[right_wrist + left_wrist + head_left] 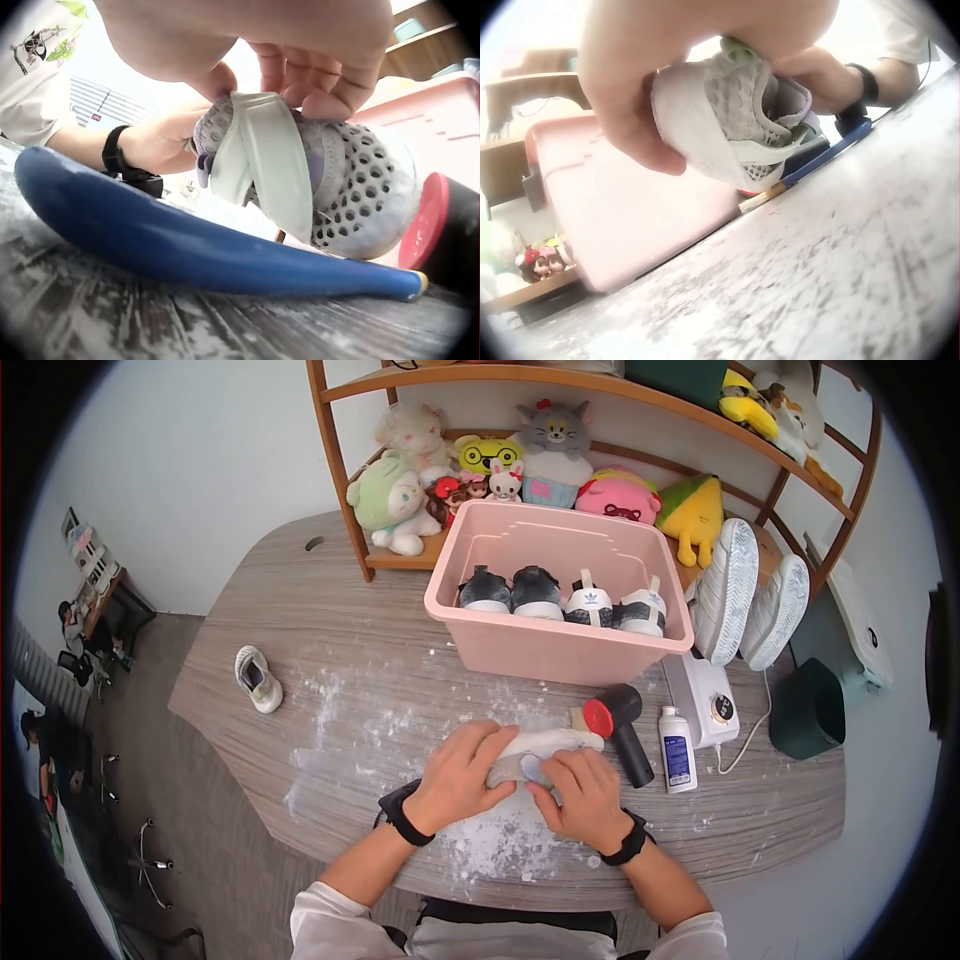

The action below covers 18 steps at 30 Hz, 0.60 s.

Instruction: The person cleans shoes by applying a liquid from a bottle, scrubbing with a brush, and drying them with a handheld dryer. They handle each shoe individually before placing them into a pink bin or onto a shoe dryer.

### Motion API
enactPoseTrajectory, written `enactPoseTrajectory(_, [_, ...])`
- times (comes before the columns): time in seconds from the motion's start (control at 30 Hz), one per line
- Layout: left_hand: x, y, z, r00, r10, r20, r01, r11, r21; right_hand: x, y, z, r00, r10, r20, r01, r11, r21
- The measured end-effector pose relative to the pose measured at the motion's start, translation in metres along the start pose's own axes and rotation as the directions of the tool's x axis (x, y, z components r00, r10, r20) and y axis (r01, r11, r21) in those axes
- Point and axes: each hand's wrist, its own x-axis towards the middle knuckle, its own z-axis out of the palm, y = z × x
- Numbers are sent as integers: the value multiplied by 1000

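Note:
A small white and grey mesh shoe (548, 742) is held between both hands just above the powdery tabletop. The left hand (462, 772) grips it, and the left wrist view shows fingers curled round the white sole (694, 127). Pale straps (277, 161) cross the shoe; the fingertips of the right hand (582, 795) pinch at the upper end of one. Below the shoe lies a blue-handled brush (150, 232), its pale bristles (757, 201) near the sole. The matching small shoe (260, 680) stands at the table's left.
A pink bin (560, 650) holding several shoes stands behind the hands. Right of them are a black and red device (630, 745), a white bottle (677, 755) and a white machine (705, 695) carrying two white shoes. White powder covers parts of the table (230, 750).

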Motion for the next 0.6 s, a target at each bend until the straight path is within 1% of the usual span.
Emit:
enactPoseTrajectory(0.07, [1, -2, 0, 996, 88, -34, -87, 996, 31, 4, -3, -1, 999, -34, 29, 34, 999, -9])
enactPoseTrajectory(0.1, [1, -2, -1, 996, 82, -39, -81, 996, 35, 7, -5, -1, 997, -60, 52, 61, 998, -21])
enactPoseTrajectory(0.17, [3, -2, -3, 987, 160, -33, -158, 985, 72, 8, -6, -1, 996, -66, 66, 66, 998, -2])
enactPoseTrajectory(0.23, [2, -3, -3, 987, 155, -31, -153, 986, 65, 8, -6, 0, 995, -59, 75, 59, 998, 10])
enactPoseTrajectory(0.3, [3, -4, -1, 987, 157, -19, -156, 987, 48, 7, -5, 1, 999, -35, 33, 32, 997, 65])
enactPoseTrajectory(0.33, [3, -4, 0, 985, 169, -23, -168, 984, 54, 6, -5, 0, 999, -25, 32, 23, 998, 62])
enactPoseTrajectory(0.5, [3, -1, -1, 978, 204, -32, -201, 976, 83, 4, -4, 1, 999, -1, 52, -6, 992, 129])
enactPoseTrajectory(0.6, [4, -2, -2, 971, 237, -31, -233, 967, 108, 2, -2, 2, 998, -29, 48, 22, 989, 149])
